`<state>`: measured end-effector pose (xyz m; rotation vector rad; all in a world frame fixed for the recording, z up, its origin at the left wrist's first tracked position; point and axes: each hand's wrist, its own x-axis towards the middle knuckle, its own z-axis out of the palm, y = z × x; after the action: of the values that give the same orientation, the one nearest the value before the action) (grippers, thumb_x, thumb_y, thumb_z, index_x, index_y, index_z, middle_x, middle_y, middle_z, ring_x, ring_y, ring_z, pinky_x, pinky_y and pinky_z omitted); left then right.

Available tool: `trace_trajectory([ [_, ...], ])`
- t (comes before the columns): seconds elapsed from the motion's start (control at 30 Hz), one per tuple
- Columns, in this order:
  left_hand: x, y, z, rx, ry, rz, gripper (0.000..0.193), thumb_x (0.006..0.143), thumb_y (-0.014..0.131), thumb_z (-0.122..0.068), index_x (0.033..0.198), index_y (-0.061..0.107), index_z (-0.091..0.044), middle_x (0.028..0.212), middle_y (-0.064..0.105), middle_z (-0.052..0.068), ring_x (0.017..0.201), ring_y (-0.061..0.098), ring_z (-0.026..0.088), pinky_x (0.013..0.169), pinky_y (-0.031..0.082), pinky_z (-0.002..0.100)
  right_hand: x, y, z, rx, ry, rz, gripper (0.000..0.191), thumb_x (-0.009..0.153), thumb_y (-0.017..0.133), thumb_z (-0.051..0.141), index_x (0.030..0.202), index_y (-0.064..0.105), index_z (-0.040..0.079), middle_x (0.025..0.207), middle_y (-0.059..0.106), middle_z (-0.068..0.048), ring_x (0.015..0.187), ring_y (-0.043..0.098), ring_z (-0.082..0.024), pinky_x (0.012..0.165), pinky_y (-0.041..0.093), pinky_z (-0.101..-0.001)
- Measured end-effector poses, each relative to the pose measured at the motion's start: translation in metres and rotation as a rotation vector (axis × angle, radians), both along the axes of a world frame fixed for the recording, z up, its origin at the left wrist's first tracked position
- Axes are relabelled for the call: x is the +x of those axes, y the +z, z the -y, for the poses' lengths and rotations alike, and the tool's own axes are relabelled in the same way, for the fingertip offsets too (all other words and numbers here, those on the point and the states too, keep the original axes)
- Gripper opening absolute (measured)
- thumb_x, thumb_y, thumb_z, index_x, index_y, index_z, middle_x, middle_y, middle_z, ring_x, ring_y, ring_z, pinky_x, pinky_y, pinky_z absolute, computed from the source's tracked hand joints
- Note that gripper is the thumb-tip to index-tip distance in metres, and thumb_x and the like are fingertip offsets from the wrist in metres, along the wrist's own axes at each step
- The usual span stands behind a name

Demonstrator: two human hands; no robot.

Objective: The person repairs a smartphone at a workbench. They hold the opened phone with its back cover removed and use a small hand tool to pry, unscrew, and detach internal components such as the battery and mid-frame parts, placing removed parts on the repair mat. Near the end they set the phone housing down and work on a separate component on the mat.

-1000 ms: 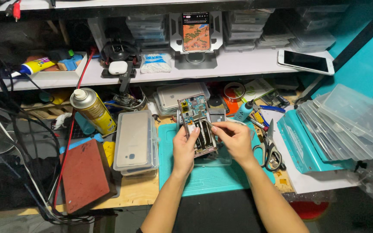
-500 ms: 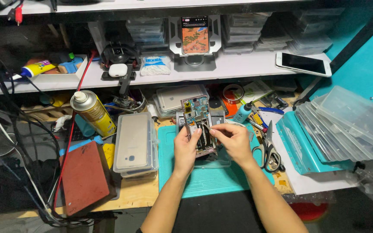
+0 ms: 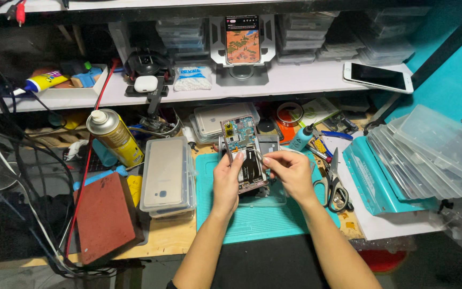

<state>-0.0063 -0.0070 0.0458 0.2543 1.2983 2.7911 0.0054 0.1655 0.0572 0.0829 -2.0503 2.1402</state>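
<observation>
The opened phone (image 3: pixel 246 155) is standing tilted above the teal mat (image 3: pixel 263 219), its long axis running from 6 toward 12 o'clock; my left hand (image 3: pixel 225 182) is gripping its 9 o'clock edge, fingers closed around it. My right hand (image 3: pixel 290 171) is pinching at the 3 o'clock edge; what it is holding, I cannot tell.

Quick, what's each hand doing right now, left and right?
Left hand: closed around the opened phone, holding it up over the teal mat.
Right hand: fingers pinched at the phone's right edge; whether it holds anything cannot be told.
</observation>
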Motion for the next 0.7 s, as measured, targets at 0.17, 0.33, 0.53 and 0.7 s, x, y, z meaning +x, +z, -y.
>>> trace_trajectory([
  [0.17, -0.004, 0.003, 0.006, 0.066, -0.063, 0.090, 0.026, 0.106, 0.054, -0.016, 0.120, 0.063, 0.004, 0.107, 0.074, 0.012, 0.090, 0.072, 0.016, 0.081, 0.059, 0.030, 0.002, 0.006, 0.000, 0.002, 0.003, 0.001, 0.013, 0.091, 0.074, 0.007, 0.101, 0.078, -0.002, 0.080, 0.075, -0.003, 0.062, 0.062, -0.005, 0.054, 0.048, -0.0193],
  [0.33, -0.003, 0.000, 0.007, 0.071, -0.104, 0.080, 0.029, 0.097, 0.060, 0.000, 0.126, 0.061, 0.005, 0.115, 0.072, 0.013, 0.100, 0.071, 0.017, 0.089, 0.058, 0.031, 0.005, 0.018, 0.006, 0.156, -0.037, -0.094, 0.015, 0.091, 0.075, 0.007, 0.102, 0.078, -0.002, 0.081, 0.073, -0.001, 0.067, 0.062, -0.005, 0.059, 0.049, -0.0210],
  [0.53, -0.013, -0.006, 0.010, 0.082, -0.012, 0.050, 0.039, 0.091, 0.058, 0.010, 0.130, 0.057, 0.005, 0.122, 0.070, 0.014, 0.109, 0.069, 0.020, 0.097, 0.055, 0.033, 0.022, 0.034, 0.004, 0.427, -0.111, -0.277, 0.018, 0.088, 0.077, 0.008, 0.105, 0.076, 0.002, 0.089, 0.073, -0.002, 0.074, 0.064, -0.006, 0.066, 0.050, -0.0219],
  [0.7, -0.019, -0.004, 0.017, 0.154, 0.054, 0.048, 0.039, 0.095, 0.057, 0.006, 0.134, 0.052, 0.003, 0.126, 0.067, 0.013, 0.113, 0.066, 0.021, 0.099, 0.053, 0.035, 0.030, 0.042, 0.003, 0.566, -0.042, -0.276, 0.021, 0.082, 0.079, 0.009, 0.103, 0.078, 0.005, 0.088, 0.074, -0.001, 0.069, 0.062, -0.009, 0.059, 0.046, -0.0235],
])
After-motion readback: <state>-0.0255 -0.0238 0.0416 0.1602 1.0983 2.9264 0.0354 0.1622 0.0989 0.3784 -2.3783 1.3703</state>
